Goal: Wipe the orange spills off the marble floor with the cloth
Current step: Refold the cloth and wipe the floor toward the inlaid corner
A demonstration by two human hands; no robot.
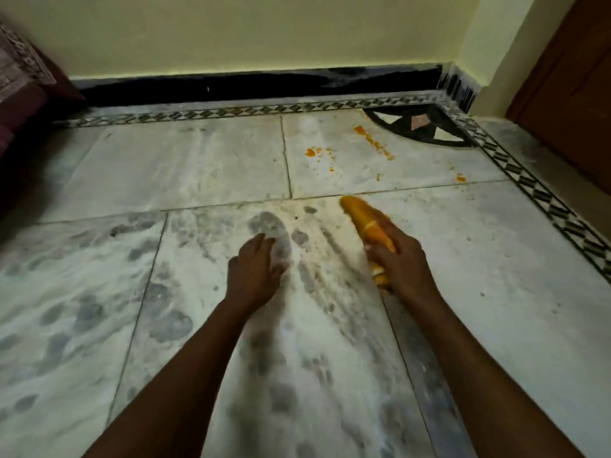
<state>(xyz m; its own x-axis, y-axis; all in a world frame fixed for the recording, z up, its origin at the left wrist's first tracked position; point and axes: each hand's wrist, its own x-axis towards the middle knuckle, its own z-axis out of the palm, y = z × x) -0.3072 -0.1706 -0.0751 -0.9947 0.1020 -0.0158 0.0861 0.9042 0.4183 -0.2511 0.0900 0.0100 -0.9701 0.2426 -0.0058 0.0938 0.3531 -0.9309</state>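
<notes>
My right hand [401,259] grips an orange cloth [362,217] rolled into a long bundle, whose far end rests on the marble floor [198,166] near a tile joint. My left hand [254,269] hovers flat just above the floor to the left of the cloth, fingers apart and holding nothing. Orange spills lie beyond the cloth on the far right tile: a blob [310,152], a streak [373,142] running toward the corner, and a small spot [460,177] by the border.
A patterned black-and-white border [542,200] frames the floor, with a dark corner inlay [423,127]. A yellow wall with black skirting [248,84] stands behind. A wooden door [572,87] is at right, dark furniture with fabric [23,81] at left. Grey footprints mark the dusty tiles.
</notes>
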